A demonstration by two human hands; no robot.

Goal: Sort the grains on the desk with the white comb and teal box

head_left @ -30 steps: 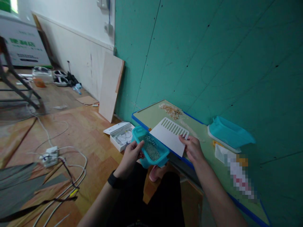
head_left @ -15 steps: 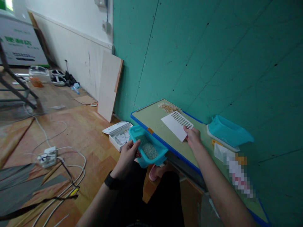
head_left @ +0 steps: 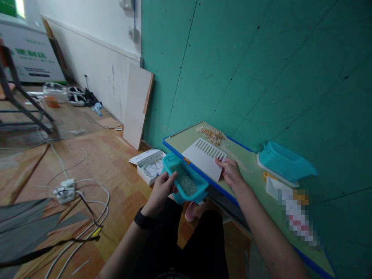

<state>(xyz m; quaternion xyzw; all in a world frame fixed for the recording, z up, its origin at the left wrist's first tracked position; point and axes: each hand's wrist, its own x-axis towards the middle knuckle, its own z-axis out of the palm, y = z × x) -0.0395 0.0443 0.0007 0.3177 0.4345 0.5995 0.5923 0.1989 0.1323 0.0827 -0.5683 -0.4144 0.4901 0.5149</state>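
My left hand (head_left: 163,186) grips the near rim of a teal plastic bin (head_left: 186,182) holding pale grains, held just below the edge of a green table (head_left: 186,143) with a blue rim. My right hand (head_left: 231,171) pinches the corner of a white slotted scraper card (head_left: 204,158), which lies over the table edge above the bin. A small pile of tan grains (head_left: 211,135) lies at the table's far end.
A teal container on a white lid (head_left: 286,164) and a white packet (head_left: 274,186) lie on the table to the right. On the floor are an open white box (head_left: 149,166), a power strip (head_left: 66,189) with cables, and a board (head_left: 136,106) leaning on the wall.
The right hand carried the scraper card out over the table toward the grain pile, then drew it back to the edge above the bin. The left hand kept the bin nearly still.
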